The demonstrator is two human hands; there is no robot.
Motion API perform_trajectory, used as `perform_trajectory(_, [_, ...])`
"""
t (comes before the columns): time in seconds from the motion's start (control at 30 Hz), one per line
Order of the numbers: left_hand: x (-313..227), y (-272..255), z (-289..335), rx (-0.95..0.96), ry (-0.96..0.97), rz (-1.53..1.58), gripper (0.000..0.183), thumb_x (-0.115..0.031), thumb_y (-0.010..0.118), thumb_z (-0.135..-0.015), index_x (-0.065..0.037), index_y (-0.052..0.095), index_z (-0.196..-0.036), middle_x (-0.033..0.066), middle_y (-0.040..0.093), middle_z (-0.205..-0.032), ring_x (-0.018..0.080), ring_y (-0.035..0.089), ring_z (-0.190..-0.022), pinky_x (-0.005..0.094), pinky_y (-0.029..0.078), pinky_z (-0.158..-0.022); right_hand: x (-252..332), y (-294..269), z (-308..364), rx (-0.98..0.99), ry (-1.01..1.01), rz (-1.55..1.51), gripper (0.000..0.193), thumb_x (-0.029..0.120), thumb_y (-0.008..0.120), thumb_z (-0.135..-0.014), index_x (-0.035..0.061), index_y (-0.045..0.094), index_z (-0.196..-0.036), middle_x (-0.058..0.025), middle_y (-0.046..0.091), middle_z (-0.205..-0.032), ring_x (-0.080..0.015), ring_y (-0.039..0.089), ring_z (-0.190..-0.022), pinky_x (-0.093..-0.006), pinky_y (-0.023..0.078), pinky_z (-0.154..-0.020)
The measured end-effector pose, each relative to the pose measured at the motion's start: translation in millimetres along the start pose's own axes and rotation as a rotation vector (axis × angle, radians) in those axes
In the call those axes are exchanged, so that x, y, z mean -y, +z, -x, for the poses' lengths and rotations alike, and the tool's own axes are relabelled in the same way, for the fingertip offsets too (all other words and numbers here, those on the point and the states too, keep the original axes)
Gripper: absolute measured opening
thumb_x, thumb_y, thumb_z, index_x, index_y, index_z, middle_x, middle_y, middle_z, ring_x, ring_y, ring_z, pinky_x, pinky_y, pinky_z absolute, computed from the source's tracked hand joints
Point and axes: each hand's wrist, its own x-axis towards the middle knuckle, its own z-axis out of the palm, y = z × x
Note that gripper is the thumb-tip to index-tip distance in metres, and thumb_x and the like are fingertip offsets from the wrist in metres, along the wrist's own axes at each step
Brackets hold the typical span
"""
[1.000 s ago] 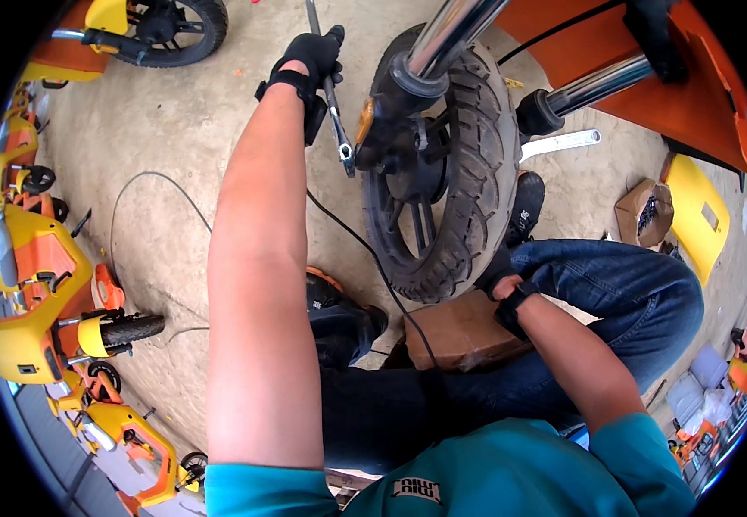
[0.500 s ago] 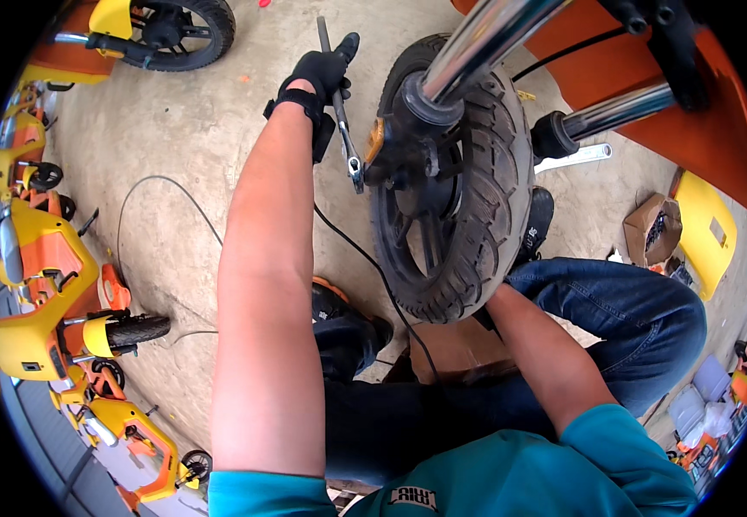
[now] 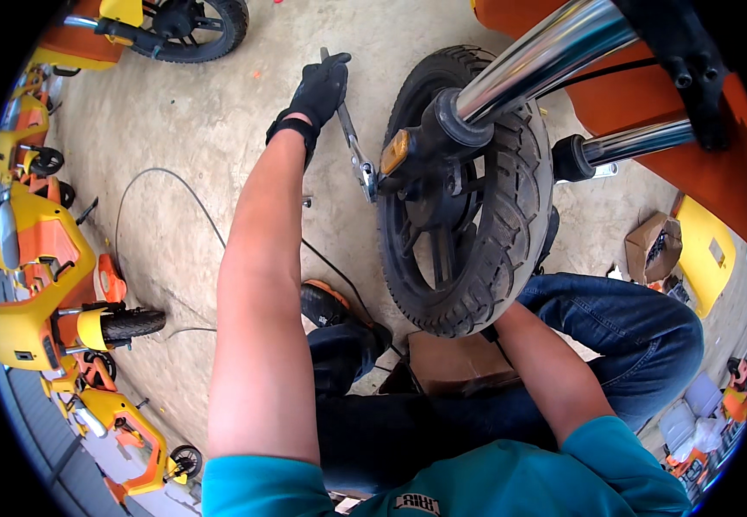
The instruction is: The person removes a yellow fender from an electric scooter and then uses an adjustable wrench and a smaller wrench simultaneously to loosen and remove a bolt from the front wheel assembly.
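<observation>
My left hand, in a black glove, is closed round the handle of a metal ratchet wrench. The wrench's head meets the left side of the wheel's axle area, just below an orange reflector on the fork leg. The front wheel with its black treaded tyre hangs between two chrome fork tubes. My right forearm reaches to the tyre's lower back edge. Of my right hand only a dark bit of glove shows; the tyre hides its fingers.
A cardboard box lies under the wheel, between my legs. Black cable runs over the floor near my shoe. At right are an open carton of small parts and a yellow panel. Yellow-orange scooters line the left.
My left hand has come slightly nearer with the wrench, its thumb now folded in along the handle. The wheel and fork appear lower and further right in view.
</observation>
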Motion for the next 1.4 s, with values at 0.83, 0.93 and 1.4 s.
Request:
perform_trajectory(0.83, [48.8, 25.3, 49.2, 0.256, 0.152, -0.468, 0.029, -0.021, 0.041, -0.095, -0.012, 0.063, -0.112, 0.0161, 0.059, -0.116, 0.0311, 0.053, -0.112, 0.0383, 0.043, -0.095, -6.3, 5.0, 1.1, -0.015, 0.049, -0.043, 0.050, 0.023, 0.057, -0.084, 0.0017, 0.047, -0.128, -0.0215, 0.058, -0.118, -0.0365, 0.055, -0.109, -0.0417, 0.044, -0.093])
perform_trajectory(0.93, [48.1, 21.7, 49.6, 0.240, 0.032, -0.344, 0.030, -0.021, 0.041, -0.096, -0.012, 0.063, -0.114, 0.0141, 0.059, -0.118, 0.0276, 0.051, -0.116, 0.0342, 0.044, -0.095, -7.2, 5.4, 3.2, -0.011, 0.050, -0.044, 0.051, 0.023, 0.058, -0.084, 0.0015, 0.047, -0.128, -0.0218, 0.058, -0.118, -0.0368, 0.055, -0.109, -0.0419, 0.044, -0.093])
perform_trajectory(1.4, [6.7, 9.3, 84.9, -0.027, 0.444, -0.434, 0.024, -0.003, 0.062, -0.075, -0.009, 0.058, -0.097, 0.0158, 0.057, -0.120, 0.0347, 0.059, -0.098, 0.0399, 0.049, -0.082, -11.8, 11.3, 9.7, 0.017, 0.050, -0.043, 0.054, 0.024, 0.059, -0.083, 0.0007, 0.044, -0.130, -0.0231, 0.058, -0.118, -0.0379, 0.055, -0.110, -0.0427, 0.044, -0.093])
